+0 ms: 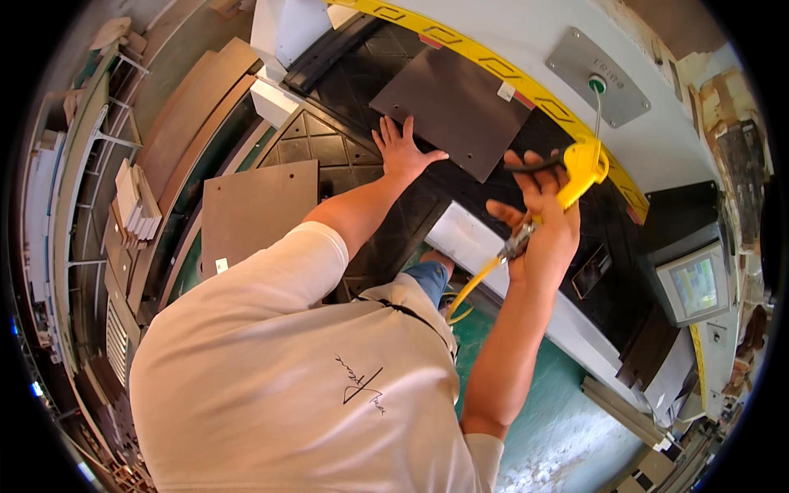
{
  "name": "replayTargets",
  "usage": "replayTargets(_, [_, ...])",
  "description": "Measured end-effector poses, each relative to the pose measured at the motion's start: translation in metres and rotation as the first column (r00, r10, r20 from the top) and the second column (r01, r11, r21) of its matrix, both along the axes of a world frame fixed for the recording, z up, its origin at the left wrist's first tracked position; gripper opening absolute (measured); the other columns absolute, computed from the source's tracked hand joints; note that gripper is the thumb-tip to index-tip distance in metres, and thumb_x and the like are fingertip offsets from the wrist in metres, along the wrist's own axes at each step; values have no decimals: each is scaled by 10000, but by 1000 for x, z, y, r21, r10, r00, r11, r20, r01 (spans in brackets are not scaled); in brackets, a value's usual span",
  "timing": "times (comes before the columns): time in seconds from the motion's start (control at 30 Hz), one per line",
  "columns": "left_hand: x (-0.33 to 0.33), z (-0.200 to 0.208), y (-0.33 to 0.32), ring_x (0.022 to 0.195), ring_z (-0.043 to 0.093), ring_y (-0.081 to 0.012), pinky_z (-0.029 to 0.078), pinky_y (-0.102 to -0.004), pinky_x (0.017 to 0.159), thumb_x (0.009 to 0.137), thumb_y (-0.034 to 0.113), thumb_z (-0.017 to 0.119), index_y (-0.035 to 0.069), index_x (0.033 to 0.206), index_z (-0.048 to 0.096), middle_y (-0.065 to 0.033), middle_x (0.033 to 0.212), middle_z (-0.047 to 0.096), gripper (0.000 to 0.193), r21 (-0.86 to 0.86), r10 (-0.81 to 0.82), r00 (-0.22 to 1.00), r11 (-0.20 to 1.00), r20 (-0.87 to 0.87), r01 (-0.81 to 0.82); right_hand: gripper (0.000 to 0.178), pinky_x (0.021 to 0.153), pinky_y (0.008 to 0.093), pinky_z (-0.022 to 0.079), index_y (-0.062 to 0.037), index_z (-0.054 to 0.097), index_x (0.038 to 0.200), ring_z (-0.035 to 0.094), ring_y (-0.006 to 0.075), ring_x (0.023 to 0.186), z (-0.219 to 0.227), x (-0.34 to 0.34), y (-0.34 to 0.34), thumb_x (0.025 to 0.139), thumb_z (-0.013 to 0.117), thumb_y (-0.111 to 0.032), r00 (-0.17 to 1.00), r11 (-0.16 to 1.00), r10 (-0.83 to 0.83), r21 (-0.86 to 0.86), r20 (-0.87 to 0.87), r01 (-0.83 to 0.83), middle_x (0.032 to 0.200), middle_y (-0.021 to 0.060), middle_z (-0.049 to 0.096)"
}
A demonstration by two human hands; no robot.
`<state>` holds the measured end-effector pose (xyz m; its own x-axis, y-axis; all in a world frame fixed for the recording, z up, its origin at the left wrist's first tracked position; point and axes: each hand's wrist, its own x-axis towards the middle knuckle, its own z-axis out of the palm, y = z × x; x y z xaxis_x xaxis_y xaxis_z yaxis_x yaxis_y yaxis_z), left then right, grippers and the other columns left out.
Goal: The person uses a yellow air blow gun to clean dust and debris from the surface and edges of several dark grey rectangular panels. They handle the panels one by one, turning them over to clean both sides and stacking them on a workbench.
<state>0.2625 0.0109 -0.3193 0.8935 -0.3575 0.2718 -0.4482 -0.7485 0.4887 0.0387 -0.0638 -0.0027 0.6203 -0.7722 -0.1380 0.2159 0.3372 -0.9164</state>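
My left hand (403, 154) is open with its fingers spread, at the near left edge of a dark brown panel (460, 103) with small holes along that edge. Nothing is gripped in it. My right hand (544, 234) holds a yellow air blow gun (585, 168), its fingers loosely around the handle and the black lever. A metal fitting joins the gun to a yellow air hose (472, 289) hanging toward the floor. The gun's thin nozzle points away from me and overlaps a green round button (597, 83); I cannot tell whether they touch.
A yellow-striped machine beam (444, 34) spans beyond the panel. Left of me, a lighter brown panel (259, 205) lies on the black table. A phone-like dark object (592, 271) and a screen (697, 286) are at right. Stacked boards (193, 123) stand at far left.
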Motion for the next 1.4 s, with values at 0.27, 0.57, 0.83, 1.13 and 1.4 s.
replayTargets(0.27, [-3, -3, 4, 1576, 157, -543, 82, -694, 1252, 616, 829, 819, 84, 1578, 404, -444, 1618, 247, 1285, -7, -16, 1000, 1000, 8, 16, 691, 712, 427, 700, 22, 365, 1516, 615, 361, 1327, -9, -16, 0, 829, 410, 79, 997, 996, 59, 66, 48, -62, 1384, 223, 592])
replayTargets(0.57, [-5, -1, 3, 1571, 174, -550, 84, -690, 1255, 610, 812, 831, 88, 1578, 408, -444, 1616, 258, 1281, -20, -19, 1000, 1000, 22, 19, 340, 622, 305, 623, -38, 543, 1357, 671, 158, 887, -130, -27, 35, 1069, 608, -207, 845, 881, 464, 241, -265, -408, 1022, 55, 645])
replayTargets(0.83, [-7, 2, -5, 1585, 134, -541, 69, -681, 1260, 617, 827, 814, 83, 1583, 405, -439, 1625, 250, 1286, 21, -37, 999, 999, -3, 37, 298, 539, 256, 463, -22, 591, 1251, 581, 92, 640, -170, -62, 51, 1070, 632, -255, 809, 903, 357, -49, -467, -427, 808, 22, 635])
replayTargets(1.13, [-3, -6, -2, 1602, 149, -493, 110, -655, 1272, 639, 886, 759, 72, 1635, 339, -372, 1681, 221, 1353, 131, 29, 999, 991, -42, -23, 133, 529, 283, 446, -49, 623, 1121, 585, 113, 643, -190, -220, 10, 1023, 621, -139, 711, 827, -497, -25, -499, 561, 832, 19, 651])
replayTargets(1.4, [-3, -2, -1, 1601, 190, -451, 137, -645, 1277, 683, 862, 754, 113, 1645, 334, -251, 1716, 245, 1289, 176, -7, 1000, 984, -13, 9, 410, 609, 248, 474, 28, 581, 1393, 647, 119, 752, -166, -220, 55, 1024, 643, -138, 866, 905, 364, 351, -343, -242, 906, 55, 672])
